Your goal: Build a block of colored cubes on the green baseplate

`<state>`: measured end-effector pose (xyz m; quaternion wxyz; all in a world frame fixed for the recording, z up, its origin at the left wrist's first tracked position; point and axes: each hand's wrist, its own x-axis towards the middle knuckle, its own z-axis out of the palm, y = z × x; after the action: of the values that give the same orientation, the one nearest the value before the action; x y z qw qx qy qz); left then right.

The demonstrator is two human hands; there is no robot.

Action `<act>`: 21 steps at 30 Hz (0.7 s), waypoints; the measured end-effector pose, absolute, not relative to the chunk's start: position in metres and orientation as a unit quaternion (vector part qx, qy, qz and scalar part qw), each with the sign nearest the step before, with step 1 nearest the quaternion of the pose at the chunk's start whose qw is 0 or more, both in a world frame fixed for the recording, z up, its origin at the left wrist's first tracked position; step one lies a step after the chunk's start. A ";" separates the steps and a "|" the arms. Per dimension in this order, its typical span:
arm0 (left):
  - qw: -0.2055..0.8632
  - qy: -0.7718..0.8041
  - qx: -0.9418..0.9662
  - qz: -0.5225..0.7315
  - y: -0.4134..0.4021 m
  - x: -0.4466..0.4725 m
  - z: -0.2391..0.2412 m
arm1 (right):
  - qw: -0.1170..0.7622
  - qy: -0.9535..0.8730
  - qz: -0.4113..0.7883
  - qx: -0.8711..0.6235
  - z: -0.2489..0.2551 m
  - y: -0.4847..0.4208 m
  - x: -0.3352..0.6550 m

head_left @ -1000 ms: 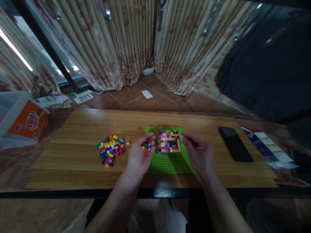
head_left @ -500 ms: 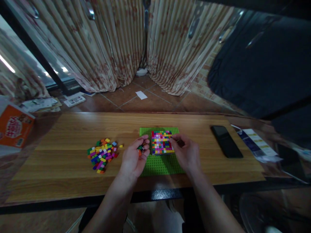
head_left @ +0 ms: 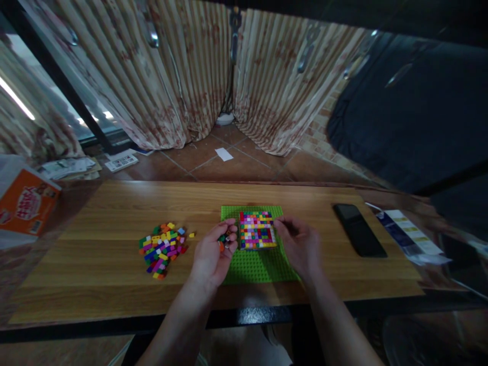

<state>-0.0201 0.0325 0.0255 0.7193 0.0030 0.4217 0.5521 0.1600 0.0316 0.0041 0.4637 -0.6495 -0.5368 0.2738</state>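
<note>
A green studded baseplate (head_left: 259,269) lies on the wooden table, and on it stands a square block of many-coloured toy bricks (head_left: 256,231). To the left of that block, my left hand (head_left: 213,251) is palm up with its fingers curled around several loose toy bricks (head_left: 221,246), one orange and some dark. My right hand (head_left: 299,244) is at the block's right edge, thumb and forefinger pinched together. Whatever is between those fingertips is too small to make out. A pile of loose bricks (head_left: 162,249) is spread on the table left of my left hand.
A single yellow brick (head_left: 191,235) lies beside the pile. On the right of the table (head_left: 114,300) rests a black phone (head_left: 359,230), with printed papers (head_left: 414,236) past it. An orange and white box (head_left: 30,203) stands at far left. Striped curtains (head_left: 183,76) hang behind.
My right hand has moved slightly right, from over the brick block to its right edge, uncovering more of its top. My left hand still cups its bricks. The whole view has shifted a little.
</note>
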 end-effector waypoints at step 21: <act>0.723 0.403 -0.012 0.561 0.031 -0.021 0.029 | 0.500 -0.469 0.320 -0.654 -0.007 0.040 0.148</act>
<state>-0.0208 0.0312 0.0295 0.7235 -0.0123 0.4027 0.5606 0.1482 0.0404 -0.0075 0.5002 -0.6538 -0.4688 0.3202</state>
